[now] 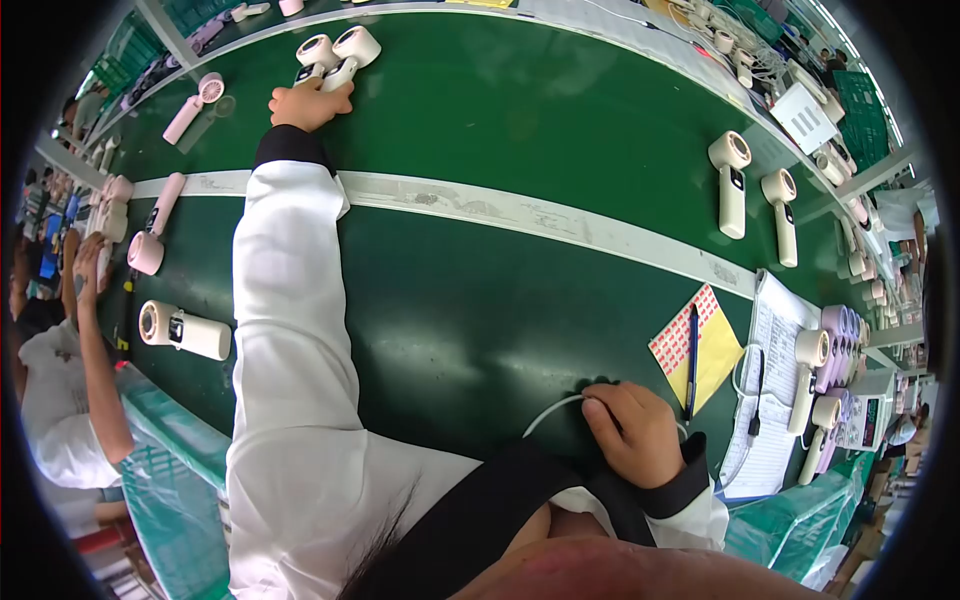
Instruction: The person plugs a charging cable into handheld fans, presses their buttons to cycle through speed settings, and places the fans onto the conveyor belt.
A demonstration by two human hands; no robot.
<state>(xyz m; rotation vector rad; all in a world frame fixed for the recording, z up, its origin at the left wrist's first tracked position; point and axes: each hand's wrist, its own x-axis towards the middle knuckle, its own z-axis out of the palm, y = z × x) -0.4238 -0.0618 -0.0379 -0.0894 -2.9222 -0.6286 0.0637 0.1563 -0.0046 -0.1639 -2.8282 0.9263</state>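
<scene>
My left hand (pixel 309 104) reaches to the far side of the green belt (pixel 520 110), its fingers closed on the handles of two white handheld fans (pixel 335 62) that lie side by side. Near the bench's front edge, my right hand (pixel 637 432) is closed around a thin white cable (pixel 552 408), which runs down toward my body. A yellow pad with a red-and-white sticker sheet (pixel 684 335) lies beyond my right hand, with a dark pen (pixel 692 365) across it.
Pink fans (pixel 183 122) and a cream fan (pixel 195 335) lie at left, near a co-worker's arm (pixel 95 350). Two white fans (pixel 733 190) rest on the belt at right. Papers (pixel 765 400), more fans (pixel 803 385) and green crates (pixel 175 490) flank the bench.
</scene>
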